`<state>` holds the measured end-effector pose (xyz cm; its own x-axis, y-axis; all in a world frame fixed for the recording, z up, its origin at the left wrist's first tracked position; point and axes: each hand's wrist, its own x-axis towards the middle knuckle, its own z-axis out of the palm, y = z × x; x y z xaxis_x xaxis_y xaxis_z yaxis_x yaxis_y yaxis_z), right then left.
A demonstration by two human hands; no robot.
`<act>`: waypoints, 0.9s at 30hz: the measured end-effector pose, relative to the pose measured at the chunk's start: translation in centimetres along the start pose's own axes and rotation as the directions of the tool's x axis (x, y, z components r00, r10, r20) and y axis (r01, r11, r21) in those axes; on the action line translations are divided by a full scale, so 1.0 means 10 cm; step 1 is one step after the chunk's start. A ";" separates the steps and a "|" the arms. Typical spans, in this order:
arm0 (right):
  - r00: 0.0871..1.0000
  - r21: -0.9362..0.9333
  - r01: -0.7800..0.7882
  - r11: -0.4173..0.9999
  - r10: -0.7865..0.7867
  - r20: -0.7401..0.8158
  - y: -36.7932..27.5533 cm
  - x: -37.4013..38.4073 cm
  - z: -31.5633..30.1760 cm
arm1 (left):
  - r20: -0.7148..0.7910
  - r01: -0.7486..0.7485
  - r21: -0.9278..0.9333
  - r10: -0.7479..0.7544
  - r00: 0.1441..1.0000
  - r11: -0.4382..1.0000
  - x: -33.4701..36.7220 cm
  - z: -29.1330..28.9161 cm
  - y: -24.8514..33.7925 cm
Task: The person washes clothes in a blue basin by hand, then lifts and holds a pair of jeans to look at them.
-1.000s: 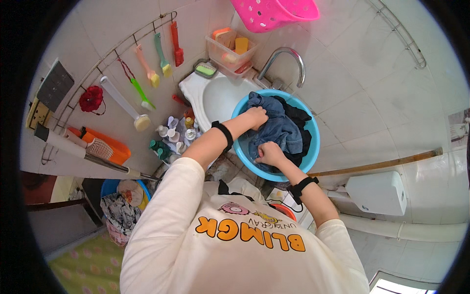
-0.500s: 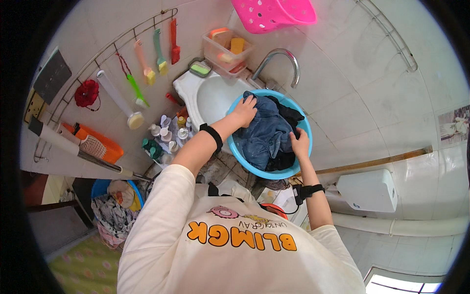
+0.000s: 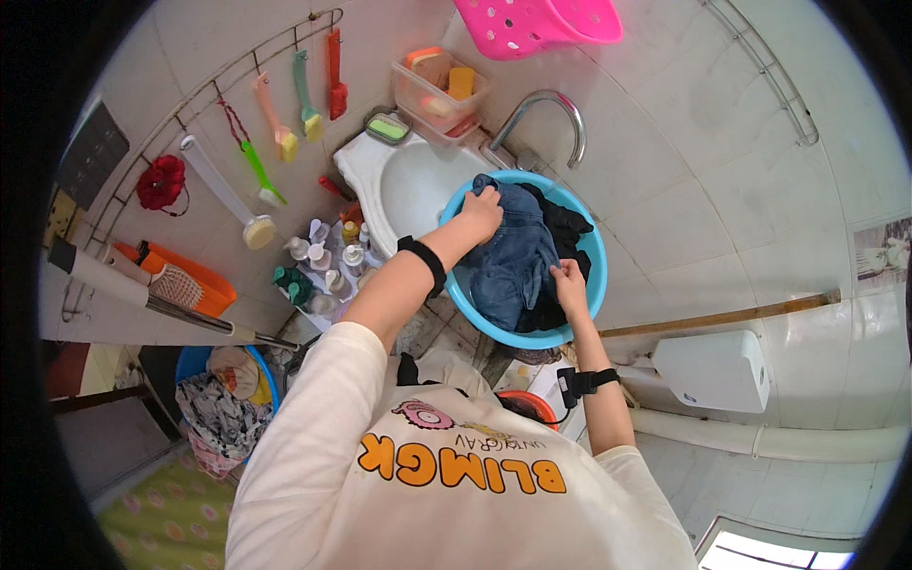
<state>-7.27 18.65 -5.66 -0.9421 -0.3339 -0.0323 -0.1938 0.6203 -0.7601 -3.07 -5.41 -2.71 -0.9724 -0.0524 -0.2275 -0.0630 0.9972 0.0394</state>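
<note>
A light-blue basin [image 3: 597, 275] rests at the front right of the white sink [image 3: 366, 171]. Inside it lies a blue denim garment [image 3: 508, 256] in folds, with black cloth [image 3: 567, 226] beside and under it. My left hand [image 3: 483, 214] is closed on the denim's upper left part, near the basin's far left rim. At the denim's right edge, my right hand [image 3: 570, 288] pinches the fabric between thumb and fingers. The lower part of the denim is bunched, and the basin's bottom is hidden by the clothes.
A chrome faucet [image 3: 570, 123] arches behind the basin. A clear box of sponges [image 3: 440, 100] and a soap dish [image 3: 387, 125] sit at the sink's back. Several pump bottles [image 3: 328, 261] crowd its left. Brushes [image 3: 275, 119] hang on the wall; a pink basket [image 3: 541, 27] is overhead.
My right hand has drawn slightly left and down and now pinches the denim's edge, pulling it up a little. My left hand's fingers have curled in on the cloth.
</note>
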 end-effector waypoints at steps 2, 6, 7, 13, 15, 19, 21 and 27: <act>0.993 -0.059 0.080 0.995 -0.075 0.086 -0.21 -0.05 0.01 | -0.015 -0.013 -0.154 0.011 1.000 0.988 0.09 -0.20 -0.03; 0.876 -0.337 0.391 0.856 -0.233 0.422 -0.85 -0.30 0.21 | -0.228 0.007 -0.204 -0.055 0.972 0.979 0.31 -0.33 -0.12; 0.844 -0.379 0.433 0.818 -0.220 0.489 -0.92 -0.33 0.28 | -0.295 -0.038 -0.194 -0.022 0.955 0.980 0.34 -0.26 -0.16; 0.795 -0.572 0.483 0.663 -0.058 0.604 -0.90 -0.09 0.39 | -0.126 -0.056 -0.074 0.046 0.991 0.996 0.51 -0.01 0.03; 0.784 -0.593 0.446 0.670 0.027 0.620 -0.94 0.06 0.47 | -0.182 -0.020 -0.046 0.011 0.983 0.999 0.59 0.13 0.08; 0.704 -0.622 0.453 0.638 0.172 0.689 -0.94 0.22 0.63 | -0.217 0.074 -0.057 -0.085 0.973 0.996 0.80 0.34 0.13; 0.701 -0.631 0.434 0.643 0.200 0.685 -0.96 0.21 0.75 | -0.230 0.132 -0.065 -0.144 0.963 0.989 0.89 0.40 0.21; 0.755 -0.783 0.265 0.563 0.385 0.531 -1.07 0.19 0.98 | -0.220 0.115 -0.058 -0.125 0.967 0.992 0.94 0.31 0.16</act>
<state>-4.30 4.40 -3.94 -0.6400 -0.3903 -0.6618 -0.5727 0.8166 0.0722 -11.61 -4.11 -7.82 -0.9822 -0.1874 -0.0111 -0.1878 0.9798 0.0691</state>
